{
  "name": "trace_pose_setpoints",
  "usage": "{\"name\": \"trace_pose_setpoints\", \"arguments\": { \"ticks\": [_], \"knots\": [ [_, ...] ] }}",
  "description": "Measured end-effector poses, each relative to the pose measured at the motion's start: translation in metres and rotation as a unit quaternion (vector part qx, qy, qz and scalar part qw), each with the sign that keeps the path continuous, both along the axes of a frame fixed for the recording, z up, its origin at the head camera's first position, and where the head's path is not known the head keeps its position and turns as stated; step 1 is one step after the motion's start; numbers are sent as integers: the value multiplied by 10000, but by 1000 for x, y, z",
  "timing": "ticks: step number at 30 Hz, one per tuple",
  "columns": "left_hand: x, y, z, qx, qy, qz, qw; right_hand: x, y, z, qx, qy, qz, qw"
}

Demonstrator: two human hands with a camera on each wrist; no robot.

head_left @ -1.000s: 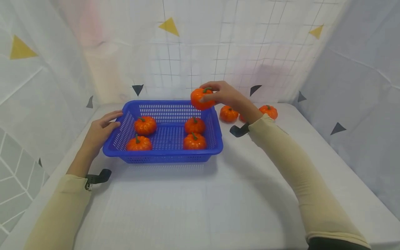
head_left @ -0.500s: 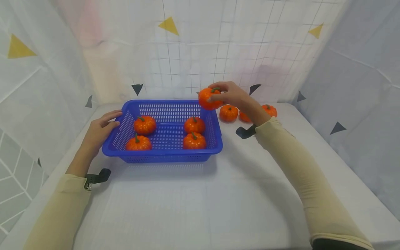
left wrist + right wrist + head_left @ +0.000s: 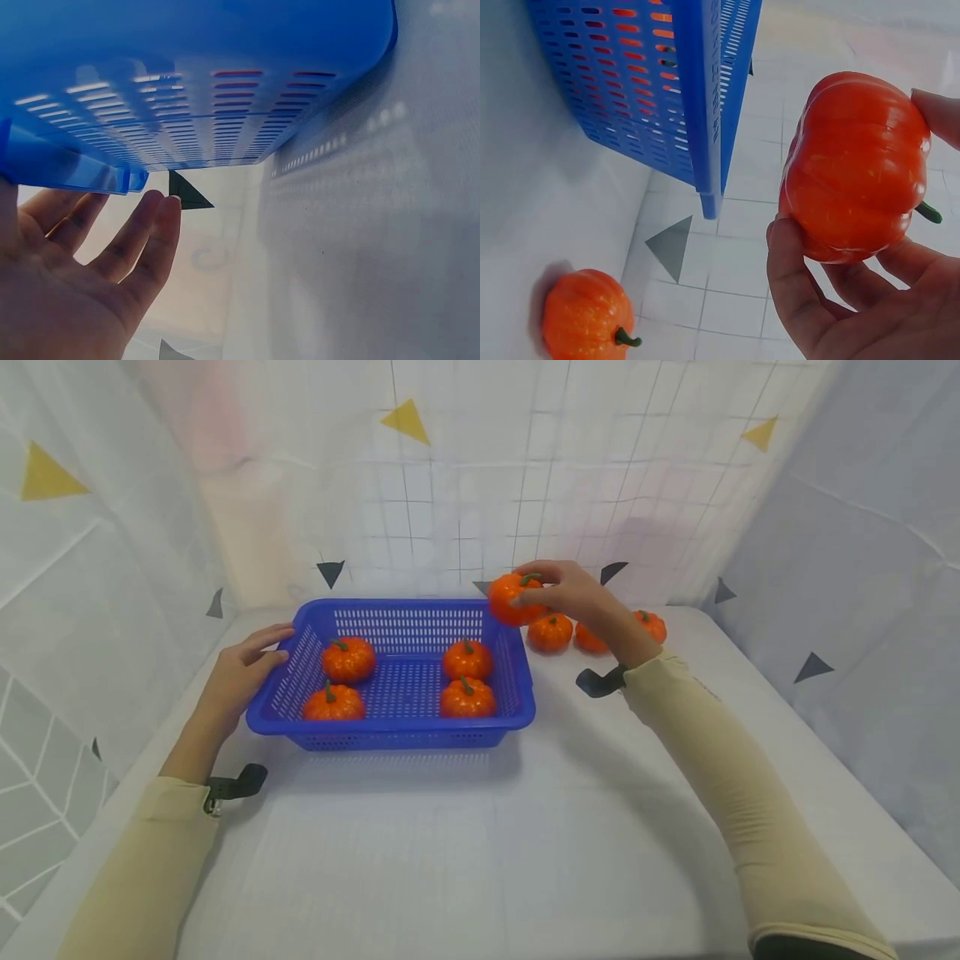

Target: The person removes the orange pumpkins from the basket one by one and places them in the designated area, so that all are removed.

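Observation:
My right hand (image 3: 566,589) grips a small orange pumpkin (image 3: 506,600) with a green stem, held in the air at the basket's back right corner. In the right wrist view, thumb and fingers sit on opposite sides of this pumpkin (image 3: 855,165), beside the basket wall. The blue slotted plastic basket (image 3: 405,725) stands on the table with several pumpkins inside, including one at front left (image 3: 333,703) and one at front right (image 3: 467,699). My left hand (image 3: 238,672) rests at the basket's left rim; the left wrist view shows its fingers (image 3: 154,247) extended, fairly straight, along that rim.
Right of the basket, more pumpkins stand in a row on the white table (image 3: 420,852): one near the basket (image 3: 550,633), one partly behind my wrist (image 3: 590,639) and one farther right (image 3: 651,626). White sheets with triangles enclose the back and sides.
My right hand has moved rightward with the pumpkin, from over the basket's back right corner to its outer edge, and slightly down. The left hand and basket have stayed put.

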State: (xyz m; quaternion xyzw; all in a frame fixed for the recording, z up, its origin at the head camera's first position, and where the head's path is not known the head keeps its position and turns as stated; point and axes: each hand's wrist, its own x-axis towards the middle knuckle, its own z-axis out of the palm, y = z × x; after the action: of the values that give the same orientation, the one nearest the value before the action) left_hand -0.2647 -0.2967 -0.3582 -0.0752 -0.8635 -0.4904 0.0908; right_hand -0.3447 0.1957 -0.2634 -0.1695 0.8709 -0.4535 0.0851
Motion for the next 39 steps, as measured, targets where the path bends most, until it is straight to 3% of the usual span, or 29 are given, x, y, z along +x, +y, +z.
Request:
{"name": "trace_pose_setpoints", "arguments": {
  "ticks": [39],
  "knots": [
    [2,-1,0,44,23,-33,10000,7,38,-28,-152,-115,-377,9991]
  ]
}}
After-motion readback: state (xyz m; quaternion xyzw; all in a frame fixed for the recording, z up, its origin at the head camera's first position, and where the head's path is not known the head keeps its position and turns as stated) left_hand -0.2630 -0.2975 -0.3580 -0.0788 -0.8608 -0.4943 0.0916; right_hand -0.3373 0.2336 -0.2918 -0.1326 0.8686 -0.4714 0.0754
